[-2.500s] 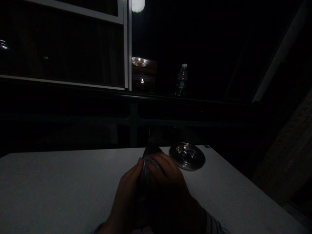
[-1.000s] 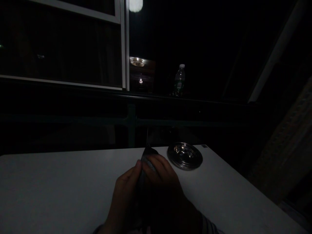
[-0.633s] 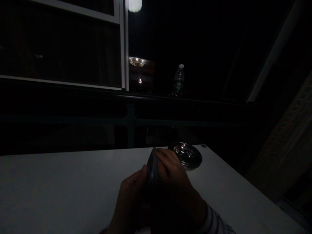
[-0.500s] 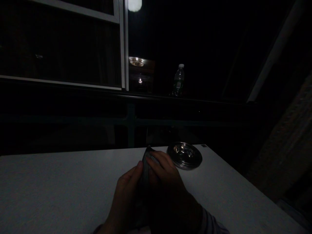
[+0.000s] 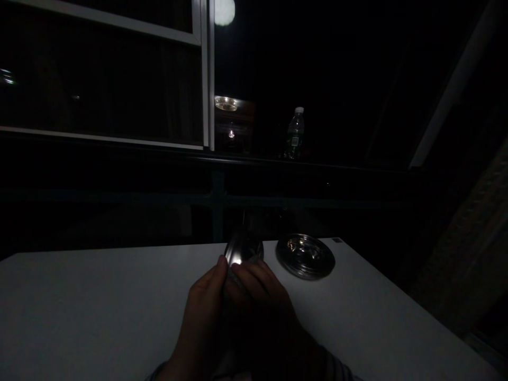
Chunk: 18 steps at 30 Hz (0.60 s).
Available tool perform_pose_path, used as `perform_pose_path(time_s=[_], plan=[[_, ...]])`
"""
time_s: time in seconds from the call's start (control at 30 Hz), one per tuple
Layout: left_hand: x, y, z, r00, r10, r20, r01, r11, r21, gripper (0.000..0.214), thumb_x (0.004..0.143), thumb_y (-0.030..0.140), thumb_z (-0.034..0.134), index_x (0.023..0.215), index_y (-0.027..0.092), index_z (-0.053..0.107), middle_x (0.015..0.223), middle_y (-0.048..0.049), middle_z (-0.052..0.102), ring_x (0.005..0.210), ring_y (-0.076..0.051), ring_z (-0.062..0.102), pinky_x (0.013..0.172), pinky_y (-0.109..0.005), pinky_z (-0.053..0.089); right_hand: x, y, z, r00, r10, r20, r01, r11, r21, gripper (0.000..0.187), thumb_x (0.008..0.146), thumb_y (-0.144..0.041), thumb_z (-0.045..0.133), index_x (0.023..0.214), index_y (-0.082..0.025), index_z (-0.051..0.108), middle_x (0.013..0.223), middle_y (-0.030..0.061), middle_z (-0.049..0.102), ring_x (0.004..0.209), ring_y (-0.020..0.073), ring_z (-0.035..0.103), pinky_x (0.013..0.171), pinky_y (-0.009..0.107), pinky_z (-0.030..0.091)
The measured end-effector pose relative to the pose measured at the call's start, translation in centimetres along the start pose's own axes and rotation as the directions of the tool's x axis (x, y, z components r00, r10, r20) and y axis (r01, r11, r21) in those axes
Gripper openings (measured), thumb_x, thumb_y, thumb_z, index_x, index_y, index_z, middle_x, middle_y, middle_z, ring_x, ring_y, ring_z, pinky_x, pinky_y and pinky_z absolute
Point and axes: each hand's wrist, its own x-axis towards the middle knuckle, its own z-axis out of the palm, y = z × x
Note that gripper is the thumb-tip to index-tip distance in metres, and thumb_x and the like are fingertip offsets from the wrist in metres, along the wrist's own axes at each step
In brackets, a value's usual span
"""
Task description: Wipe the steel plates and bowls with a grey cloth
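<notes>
Fingers of the right hand [image 5: 257,288] lie curled and pressed against the near face of a small shiny metal dish [image 5: 241,253], while the left hand [image 5: 204,312] pinches its rim from the other side with the thumb. The dish stands on edge between the two hands, tilted, its upper half poking out above the fingertips and catching a spot of light. Whether a cloth sits under the fingers is too dark to tell. By the look of it, the handling of this dish is under way and not finished. A second metal plate [image 5: 305,256] lies flat on the white table [image 5: 99,301] just to the right, apart from both hands. A water bottle [image 5: 296,133] stands on the far ledge.
</notes>
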Motion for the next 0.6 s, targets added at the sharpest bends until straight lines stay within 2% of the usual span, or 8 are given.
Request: perform_pose_path(time_s=[0.1, 0.17, 0.27, 0.33, 0.4, 0.5, 0.6], plan=[[-0.6, -0.2, 0.2, 0.996, 0.035, 0.077, -0.042, 0.996, 0.083, 0.035, 0.068, 0.049, 0.06, 0.058, 0.016, 0.059, 0.053, 0.0017, 0.055, 0.052, -0.011, 0.046, 0.052, -0.022, 0.042, 0.6, 1.7, -0.9, 0.998, 0.059, -0.02, -0.059, 0.998, 0.012, 0.026, 0.087, -0.022, 0.045, 0.108, -0.013, 0.057, 0.11, 0.0091, 0.059, 0.106, 0.022, 0.05, 0.091, 0.039, 0.047], [-0.9, -0.4, 0.4, 0.993, 0.041, 0.107, -0.054, 0.991, 0.119, 0.037, 0.068, 0.051, 0.058, 0.057, 0.016, 0.058, 0.051, 0.0018, 0.053, 0.051, -0.012, 0.044, 0.05, -0.023, 0.041, 0.9, 2.8, -1.5, 0.99, 0.141, 0.008, -0.141, 0.99, 0.028, 0.028, 0.087, -0.02, 0.042, 0.108, -0.012, 0.057, 0.112, 0.0108, 0.058, 0.107, 0.0221, 0.049, 0.088, 0.038, 0.048], [-1.0, -0.4, 0.5, 0.995, 0.048, 0.091, -0.061, 0.988, 0.14, 0.038, 0.067, 0.052, 0.058, 0.054, 0.017, 0.057, 0.051, 0.0011, 0.053, 0.05, -0.012, 0.044, 0.049, -0.024, 0.04, 0.9, 3.4, -1.8, 0.975, 0.219, 0.047, -0.22, 0.975, 0.038, 0.031, 0.088, -0.018, 0.037, 0.111, -0.01, 0.055, 0.114, 0.0127, 0.057, 0.108, 0.0214, 0.049, 0.088, 0.038, 0.048], [-0.9, -0.2, 0.4, 0.996, 0.059, 0.06, -0.066, 0.991, 0.119, 0.037, 0.065, 0.052, 0.06, 0.054, 0.017, 0.057, 0.05, 0.0011, 0.053, 0.05, -0.013, 0.045, 0.049, -0.024, 0.04, 0.6, 2.5, -1.3, 0.988, 0.152, 0.001, -0.152, 0.988, 0.034, 0.029, 0.087, -0.02, 0.04, 0.109, -0.011, 0.056, 0.111, 0.0127, 0.058, 0.109, 0.0221, 0.048, 0.09, 0.04, 0.047], [-0.6, 0.0, 0.3, 0.998, 0.062, 0.033, -0.064, 0.994, 0.083, 0.036, 0.065, 0.051, 0.061, 0.055, 0.017, 0.058, 0.05, 0.0015, 0.053, 0.05, -0.012, 0.046, 0.05, -0.023, 0.041, 0.2, 1.0, -0.6, 0.998, 0.032, -0.051, -0.032, 0.999, 0.016, 0.026, 0.086, -0.021, 0.045, 0.108, -0.013, 0.056, 0.108, 0.0099, 0.061, 0.11, 0.0215, 0.049, 0.095, 0.042, 0.044], [-0.4, 0.2, 0.0, 0.999, 0.026, -0.024, -0.025, 0.999, 0.038, 0.034, 0.066, 0.049, 0.061, 0.056, 0.017, 0.055, 0.049, 0.0029, 0.052, 0.048, -0.011, 0.044, 0.045, -0.022, 0.039, -0.1, -0.4, 0.0, 0.998, 0.049, 0.031, -0.049, 0.999, 0.006, 0.032, 0.086, -0.019, 0.047, 0.117, -0.013, 0.052, 0.114, 0.0063, 0.06, 0.116, 0.0195, 0.045, 0.104, 0.041, 0.035], [-0.4, -0.1, -0.1, 1.0, 0.01, -0.012, -0.009, 0.997, 0.077, 0.036, 0.068, 0.05, 0.06, 0.054, 0.018, 0.051, 0.047, 0.0044, 0.048, 0.045, -0.009, 0.039, 0.042, -0.021, 0.035, 0.0, 0.8, -0.4, 0.999, 0.047, 0.027, -0.047, 0.999, 0.012, 0.031, 0.085, -0.021, 0.048, 0.115, -0.014, 0.053, 0.116, 0.0082, 0.058, 0.115, 0.0213, 0.045, 0.099, 0.041, 0.039]])
